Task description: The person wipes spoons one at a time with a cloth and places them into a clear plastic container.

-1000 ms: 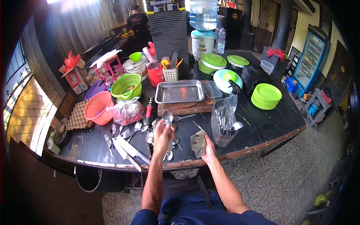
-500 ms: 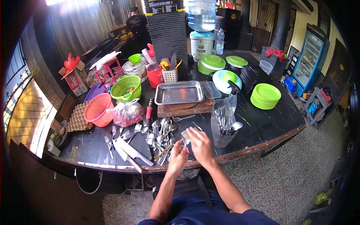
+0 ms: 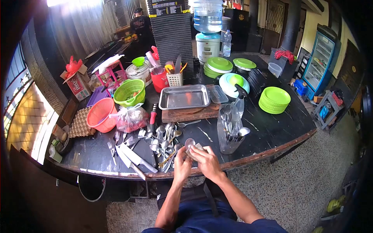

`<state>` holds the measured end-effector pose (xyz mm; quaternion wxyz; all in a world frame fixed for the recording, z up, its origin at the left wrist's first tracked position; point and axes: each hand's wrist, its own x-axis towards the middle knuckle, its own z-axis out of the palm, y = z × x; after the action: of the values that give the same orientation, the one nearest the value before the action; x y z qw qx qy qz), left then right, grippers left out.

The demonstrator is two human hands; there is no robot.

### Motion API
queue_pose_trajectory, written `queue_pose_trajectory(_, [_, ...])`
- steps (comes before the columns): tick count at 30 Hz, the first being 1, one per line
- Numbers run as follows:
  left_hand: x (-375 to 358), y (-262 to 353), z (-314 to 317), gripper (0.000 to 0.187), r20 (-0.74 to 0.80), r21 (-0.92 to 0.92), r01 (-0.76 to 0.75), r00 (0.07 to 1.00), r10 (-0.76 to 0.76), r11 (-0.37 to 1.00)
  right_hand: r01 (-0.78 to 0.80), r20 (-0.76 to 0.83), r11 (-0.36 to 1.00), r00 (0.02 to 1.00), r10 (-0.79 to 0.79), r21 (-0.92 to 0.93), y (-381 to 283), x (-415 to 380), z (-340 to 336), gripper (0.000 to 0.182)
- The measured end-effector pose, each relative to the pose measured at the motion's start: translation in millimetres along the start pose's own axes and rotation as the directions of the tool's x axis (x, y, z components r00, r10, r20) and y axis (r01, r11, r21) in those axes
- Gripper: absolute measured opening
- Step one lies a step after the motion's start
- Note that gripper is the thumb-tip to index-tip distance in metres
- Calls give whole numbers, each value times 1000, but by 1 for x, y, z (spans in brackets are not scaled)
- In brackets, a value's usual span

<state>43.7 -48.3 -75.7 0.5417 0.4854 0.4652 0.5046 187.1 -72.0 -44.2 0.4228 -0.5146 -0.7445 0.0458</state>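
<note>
My left hand (image 3: pixel 182 164) is closed on a spoon (image 3: pixel 190 143), its bowl pointing up past the fingers. Pressed against the spoon, my right hand (image 3: pixel 206 160) holds a pale cloth (image 3: pixel 197 147). Both hands are over the table's front edge. Just left of them lies a loose pile of spoons (image 3: pixel 164 143), with forks (image 3: pixel 113 151) and several knives (image 3: pixel 136 158) farther left. To the right of my hands stands a clear plastic container (image 3: pixel 229 141) of spoons and other cutlery.
A metal tray (image 3: pixel 184 97) rests on a wooden board (image 3: pixel 190 113) behind. Green plates (image 3: pixel 274 100) are stacked at right. A bagged item (image 3: pixel 133 119), a red basket (image 3: pixel 102 115) and a green basket (image 3: pixel 129 92) stand at left. A person (image 3: pixel 141 25) is in the background.
My hands have moved slightly down and closer together. The spoon's bowl now faces up in clear view, and my right hand has lowered with the cloth.
</note>
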Motion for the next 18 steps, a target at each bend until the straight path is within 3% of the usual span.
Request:
queue_pose_trajectory(2, [3,3,-3,46,-6,-41,41,999,-42,998,45,100,999,994,-45,1,14,-2,-6,42])
queue_pose_trajectory(3, [4,7,-4,47,-42,2,-21,999,21,1000,-9,108,999,994,13,-38,18,-2,-10,39])
queue_pose_trajectory(6, [6,15,-8,49,-55,114,-67,996,73,991,-171,-179,982,967,183,81,14,9,-15,43])
queue_pose_trajectory(9, [-2,16,0,49,76,250,-76,995,58,965,-103,-287,993,951,115,58,-1,22,-20,52])
queue_pose_trajectory(12, [-13,17,17,48,85,216,-118,991,102,969,-30,-102,978,995,9,-205,-4,14,-1,64])
queue_pose_trajectory(14, [-13,17,21,47,39,207,-129,992,123,970,-25,-39,985,999,19,-169,-8,6,5,64])
queue_pose_trajectory(16, [-13,23,16,45,2,46,1,1000,-1,999,4,-63,989,998,-13,-145,-13,4,8,58])
queue_pose_trajectory(18, [-12,26,14,42,-5,-75,35,999,-35,997,12,-56,992,998,-19,-128,-15,6,6,53])
